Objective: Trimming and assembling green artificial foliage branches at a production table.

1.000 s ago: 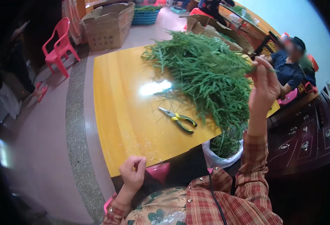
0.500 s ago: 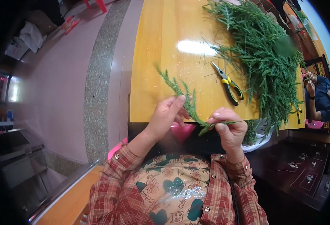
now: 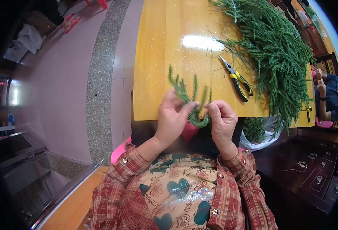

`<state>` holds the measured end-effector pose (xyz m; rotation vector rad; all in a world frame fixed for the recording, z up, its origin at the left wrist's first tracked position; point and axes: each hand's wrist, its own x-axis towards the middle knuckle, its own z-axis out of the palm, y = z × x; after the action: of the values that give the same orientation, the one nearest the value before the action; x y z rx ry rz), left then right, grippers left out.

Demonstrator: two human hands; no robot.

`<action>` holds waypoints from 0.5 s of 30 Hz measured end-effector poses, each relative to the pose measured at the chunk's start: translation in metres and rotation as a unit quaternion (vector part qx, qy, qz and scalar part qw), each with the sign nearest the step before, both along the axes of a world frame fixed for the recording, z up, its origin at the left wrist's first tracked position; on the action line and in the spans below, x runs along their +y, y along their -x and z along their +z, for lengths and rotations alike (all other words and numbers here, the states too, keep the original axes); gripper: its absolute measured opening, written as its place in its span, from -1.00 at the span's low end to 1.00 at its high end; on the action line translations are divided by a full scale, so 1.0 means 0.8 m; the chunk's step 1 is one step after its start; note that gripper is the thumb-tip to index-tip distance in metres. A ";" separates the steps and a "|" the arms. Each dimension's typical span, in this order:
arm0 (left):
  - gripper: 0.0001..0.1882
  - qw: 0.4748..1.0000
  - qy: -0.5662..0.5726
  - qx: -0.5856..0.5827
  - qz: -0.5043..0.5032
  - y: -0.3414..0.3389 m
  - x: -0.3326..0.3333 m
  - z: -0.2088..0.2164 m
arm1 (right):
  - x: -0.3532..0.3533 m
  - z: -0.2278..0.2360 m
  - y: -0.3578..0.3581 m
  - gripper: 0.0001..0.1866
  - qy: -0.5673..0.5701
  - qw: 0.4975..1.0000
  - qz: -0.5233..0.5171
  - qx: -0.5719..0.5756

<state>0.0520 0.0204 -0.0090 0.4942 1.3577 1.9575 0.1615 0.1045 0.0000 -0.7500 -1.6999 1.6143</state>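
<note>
One curved, feathery green sprig (image 3: 203, 123) is pinched between the bare left hand (image 3: 172, 115) and right hand (image 3: 224, 120), fingers nearly closed, at the six-o'clock edge of a glossy yellow wooden table (image 3: 153, 76).

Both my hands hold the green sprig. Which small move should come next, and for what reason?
Probably the right hand should ease its pinched part gently toward the left hand: the green sprig is bent into an upward-open curve between them, so a slow, small move seems likely to close the curve without straining the stem.
</note>
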 end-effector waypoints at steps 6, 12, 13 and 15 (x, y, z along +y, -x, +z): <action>-0.67 0.998 -0.019 0.011 0.054 0.014 -0.002 0.000 | -0.002 0.012 0.005 -0.81 0.046 0.998 -0.022 0.034; -0.66 0.983 -0.029 0.126 0.127 0.018 0.001 -0.010 | -0.019 0.019 0.016 -0.82 0.007 0.999 0.031 0.036; -0.66 0.984 -0.028 0.127 0.126 0.017 0.001 -0.007 | -0.020 0.020 0.017 -0.82 -0.015 0.999 0.046 0.026; -0.64 0.987 -0.055 0.081 0.124 0.016 0.001 0.001 | -0.022 0.024 0.018 -0.83 -0.017 0.998 0.052 0.025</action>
<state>0.0393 0.0213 -0.0084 0.5695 1.4778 2.2452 0.1467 0.0868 0.0192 -0.6096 -1.7516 1.6547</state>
